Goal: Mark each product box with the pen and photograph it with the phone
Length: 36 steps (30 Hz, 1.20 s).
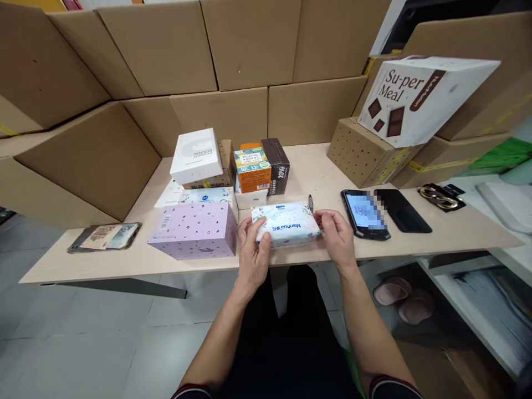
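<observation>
Left hand point(254, 252): closed on the left end of the tissue pack point(286, 223), thumb and fingers over its top and near edge. Right hand point(338, 237): fingers curled at the opposite end, fingertips meeting the corner; firmness of that hold cannot be told. The pack lies label up at the near edge of the tabletop point(310, 180), in front of the person.

Handling, by judgement: light, soft, apt to dent. The thin film wrapper looks smooth and may slip or crease. Best hold is at both short ends, palms supporting the sides, with little pressure on the middle.

Surroundings: a lilac box point(191, 230) stands just beside the left hand and limits movement that way. A pen point(311, 203) lies just behind the pack's right end. Behind stand an orange box point(254, 176) and a dark brown box point(280, 166), side by side, restricting passage toward the back. A white power bank box point(195, 155) rests on other cartons, back left. A phone point(366, 215) lies near the right hand, screen lit, and restricts room on that side. Banknotes point(110, 237) lie at far left, well apart from the work.
</observation>
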{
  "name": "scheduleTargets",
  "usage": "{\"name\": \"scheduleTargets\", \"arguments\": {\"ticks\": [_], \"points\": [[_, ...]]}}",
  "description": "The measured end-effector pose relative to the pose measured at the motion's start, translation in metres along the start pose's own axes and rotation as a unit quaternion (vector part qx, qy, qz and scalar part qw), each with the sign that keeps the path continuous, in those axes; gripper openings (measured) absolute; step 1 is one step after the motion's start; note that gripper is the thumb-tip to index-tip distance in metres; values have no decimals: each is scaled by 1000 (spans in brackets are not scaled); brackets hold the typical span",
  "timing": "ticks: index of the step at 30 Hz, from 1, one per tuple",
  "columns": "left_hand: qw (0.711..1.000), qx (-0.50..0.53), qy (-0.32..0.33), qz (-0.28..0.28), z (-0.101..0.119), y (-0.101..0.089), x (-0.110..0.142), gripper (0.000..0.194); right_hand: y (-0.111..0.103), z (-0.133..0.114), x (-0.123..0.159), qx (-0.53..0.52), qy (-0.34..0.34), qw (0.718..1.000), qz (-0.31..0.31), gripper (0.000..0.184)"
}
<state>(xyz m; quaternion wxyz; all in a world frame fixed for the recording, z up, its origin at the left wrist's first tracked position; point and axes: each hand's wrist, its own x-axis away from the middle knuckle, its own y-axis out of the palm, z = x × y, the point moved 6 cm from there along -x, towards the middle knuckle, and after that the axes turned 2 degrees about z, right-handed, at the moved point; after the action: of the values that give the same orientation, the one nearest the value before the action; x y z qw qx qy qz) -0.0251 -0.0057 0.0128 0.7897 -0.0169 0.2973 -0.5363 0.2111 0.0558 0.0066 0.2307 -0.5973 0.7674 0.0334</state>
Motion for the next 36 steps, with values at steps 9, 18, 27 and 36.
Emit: {"name": "scheduleTargets", "arguments": {"ticks": [9, 18, 27, 36], "points": [[982, -57, 166, 73, 16, -1, 8, 33, 18, -5, -25, 423, -199, 858, -214, 38], [944, -182, 268, 72, 60, 6, 1, 40, -4, -4, -33, 355, -183, 910, -114, 14], [893, -370, 255, -24, 69, 28, -6, 42, -19, -48, -24, -243, 3, 967, 74, 26], [886, -379, 265, -30, 68, 28, -4, 46, 41, -69, -18, -144, 57, 985, -72, 25]]}}
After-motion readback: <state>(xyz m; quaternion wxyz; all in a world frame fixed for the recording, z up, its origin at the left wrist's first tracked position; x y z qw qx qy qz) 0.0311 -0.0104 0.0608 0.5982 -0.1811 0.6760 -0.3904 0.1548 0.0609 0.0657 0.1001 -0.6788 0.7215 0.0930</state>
